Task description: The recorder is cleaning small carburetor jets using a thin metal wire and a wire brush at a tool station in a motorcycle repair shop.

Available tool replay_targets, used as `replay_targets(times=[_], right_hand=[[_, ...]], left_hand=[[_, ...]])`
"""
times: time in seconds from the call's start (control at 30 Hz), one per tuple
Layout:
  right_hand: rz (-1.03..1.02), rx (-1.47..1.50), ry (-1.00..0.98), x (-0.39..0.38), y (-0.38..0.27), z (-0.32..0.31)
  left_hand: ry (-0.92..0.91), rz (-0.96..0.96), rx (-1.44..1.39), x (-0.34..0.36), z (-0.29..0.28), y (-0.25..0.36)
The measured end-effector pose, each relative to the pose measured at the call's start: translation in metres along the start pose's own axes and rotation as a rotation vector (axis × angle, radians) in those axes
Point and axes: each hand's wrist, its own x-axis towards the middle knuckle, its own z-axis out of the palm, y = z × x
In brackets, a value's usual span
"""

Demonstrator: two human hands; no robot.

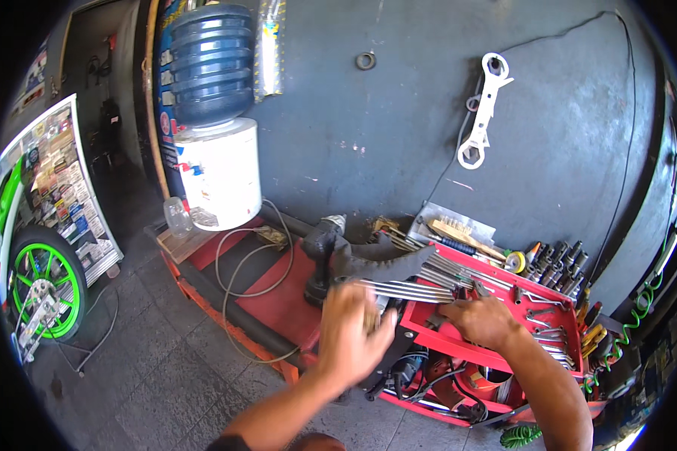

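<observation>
Several long silver metal shafts [410,291], perhaps wrenches, stick out over the left end of a red tool tray [459,347]. At their left end is my left hand [351,334], raised, thumb apart; its fingers are smeared by motion, so a grip cannot be made out. My right hand [480,319] reaches into the tray with curled fingers, at the right end of those shafts; what its fingertips hold is hidden. More long silver tools [459,272] lie behind it along the tray's back. Small wrenches [553,338] lie in the tray's right part.
Left of the tray, a red and black padded bench [278,301] carries a looped hose [226,293], a dark power tool [322,255] and a white water dispenser [222,177] with a blue bottle [212,68]. Sockets [557,263] stand behind the tray. A lower shelf holds cables [421,376].
</observation>
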Motion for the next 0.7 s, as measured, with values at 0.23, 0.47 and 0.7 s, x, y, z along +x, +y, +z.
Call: replay_targets(times=[0.23,0.47,0.7], right_hand=[[0.035,-0.036,0.164,-0.043,0.023,0.008],[0.355,0.112,0.448,-0.096,0.03,-0.02],[0.812,0.76,1.128,-0.149,-0.052,-0.045]], left_hand=[[-0.342,-0.011,0.391,0.078,0.021,-0.071],[0.348,-0.053,0.06,0.143,-0.016,-0.041],[0.341,0.16,-0.069,0.164,-0.059,0.07]])
